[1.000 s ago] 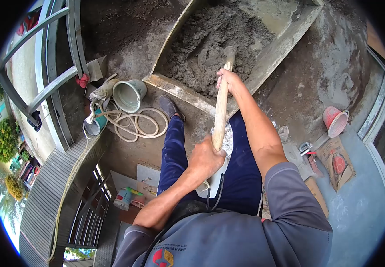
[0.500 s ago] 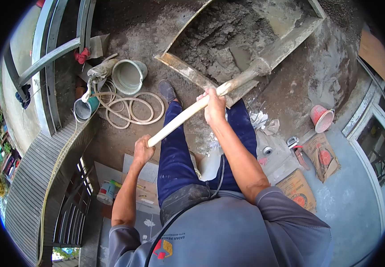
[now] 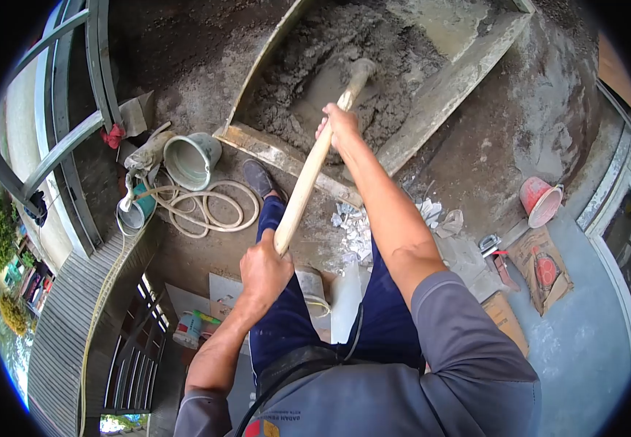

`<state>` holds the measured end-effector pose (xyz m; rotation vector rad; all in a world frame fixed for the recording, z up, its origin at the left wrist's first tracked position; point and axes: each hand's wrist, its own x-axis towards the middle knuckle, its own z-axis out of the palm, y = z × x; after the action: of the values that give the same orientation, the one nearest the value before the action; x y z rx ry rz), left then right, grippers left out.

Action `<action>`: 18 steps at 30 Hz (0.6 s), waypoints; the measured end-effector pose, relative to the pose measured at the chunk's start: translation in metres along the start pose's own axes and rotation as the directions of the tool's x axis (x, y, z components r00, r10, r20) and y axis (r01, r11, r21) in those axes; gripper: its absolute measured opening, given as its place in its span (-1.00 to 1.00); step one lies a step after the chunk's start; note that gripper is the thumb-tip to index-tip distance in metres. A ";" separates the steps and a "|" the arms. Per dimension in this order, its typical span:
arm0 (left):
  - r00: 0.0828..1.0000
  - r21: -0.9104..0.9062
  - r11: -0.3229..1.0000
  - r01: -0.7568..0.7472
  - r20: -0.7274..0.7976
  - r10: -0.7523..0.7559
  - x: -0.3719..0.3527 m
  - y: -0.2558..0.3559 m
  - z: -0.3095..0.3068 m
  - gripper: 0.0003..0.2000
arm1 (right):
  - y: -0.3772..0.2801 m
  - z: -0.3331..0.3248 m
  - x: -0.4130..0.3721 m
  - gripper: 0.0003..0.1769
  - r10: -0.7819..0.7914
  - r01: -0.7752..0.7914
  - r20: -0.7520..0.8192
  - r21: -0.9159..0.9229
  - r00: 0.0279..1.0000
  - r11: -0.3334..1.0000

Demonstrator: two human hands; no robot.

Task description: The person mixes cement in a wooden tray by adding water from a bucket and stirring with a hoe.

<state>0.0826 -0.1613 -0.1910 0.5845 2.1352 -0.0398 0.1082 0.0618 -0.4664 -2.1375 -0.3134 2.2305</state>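
Observation:
A long wooden handle [image 3: 307, 182] of a hoe-like tool runs from my lap up into a wooden mixing trough [image 3: 272, 151] full of wet grey mortar [image 3: 315, 65]. My left hand [image 3: 263, 271] grips the near end of the handle. My right hand [image 3: 340, 125] grips it further up, just above the trough's near board. The tool's mortar-coated head [image 3: 361, 71] is pressed into the mix. My legs in blue trousers stand right in front of the trough.
A grey-green bucket [image 3: 190, 160], a small teal bucket [image 3: 135, 211] and a coiled hose [image 3: 210, 207] lie to the left by a metal railing [image 3: 75, 138]. A red bucket [image 3: 541, 202], cement bags [image 3: 545, 268] and small tools lie to the right. White rubble sits by my right foot.
The tool swung from lying across the trough's near corner back into the mortar. Both hands moved with it, the handle now pointing away from me again.

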 end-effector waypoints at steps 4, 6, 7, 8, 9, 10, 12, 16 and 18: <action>0.998 -0.119 0.991 -0.059 -0.014 0.058 -0.024 0.035 0.027 -0.75 | -0.062 -0.043 -0.050 -0.82 -0.170 0.170 -0.002 -0.021 0.985 0.985; 0.975 -0.313 0.947 -0.064 0.185 0.127 -0.022 0.071 0.034 -0.72 | -0.124 -0.073 -0.088 -0.80 -0.304 0.300 -0.028 -0.085 0.952 0.950; 0.929 -0.475 0.879 -0.033 0.310 0.203 -0.010 0.095 0.034 -0.63 | -0.159 -0.089 -0.100 -0.79 -0.371 0.365 -0.029 -0.122 0.928 0.923; 0.890 -0.584 0.809 -0.067 0.331 0.313 0.005 0.120 0.036 -0.56 | -0.195 -0.104 -0.100 -0.75 -0.442 0.430 -0.017 -0.202 0.897 0.880; 0.867 -0.636 0.758 -0.142 0.290 0.406 0.022 0.146 0.037 -0.57 | -0.230 -0.114 -0.096 -0.75 -0.460 0.441 -0.024 -0.239 0.888 0.865; 0.855 -0.663 0.724 -0.191 0.250 0.454 0.040 0.172 0.042 -0.58 | -0.263 -0.126 -0.081 -0.78 -0.477 0.463 0.011 -0.255 0.879 0.849; 0.868 -0.688 0.702 -0.186 0.219 0.445 0.069 0.223 0.037 -0.61 | -0.312 -0.141 -0.046 -0.82 -0.479 0.468 0.023 -0.263 0.877 0.844; 0.895 -0.640 0.738 -0.212 0.177 0.410 0.092 0.246 0.047 -0.63 | -0.321 -0.154 0.021 -0.80 -0.415 0.417 0.065 -0.269 0.907 0.868; 0.915 -0.610 0.786 -0.100 0.255 0.314 0.072 0.229 0.052 -0.61 | -0.278 -0.148 0.023 -0.80 -0.337 0.332 0.049 -0.356 0.940 0.873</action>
<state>0.1839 0.0578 -0.2365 0.3992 1.6011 0.5910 0.2226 0.3550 -0.4461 -2.0432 -1.0811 2.0781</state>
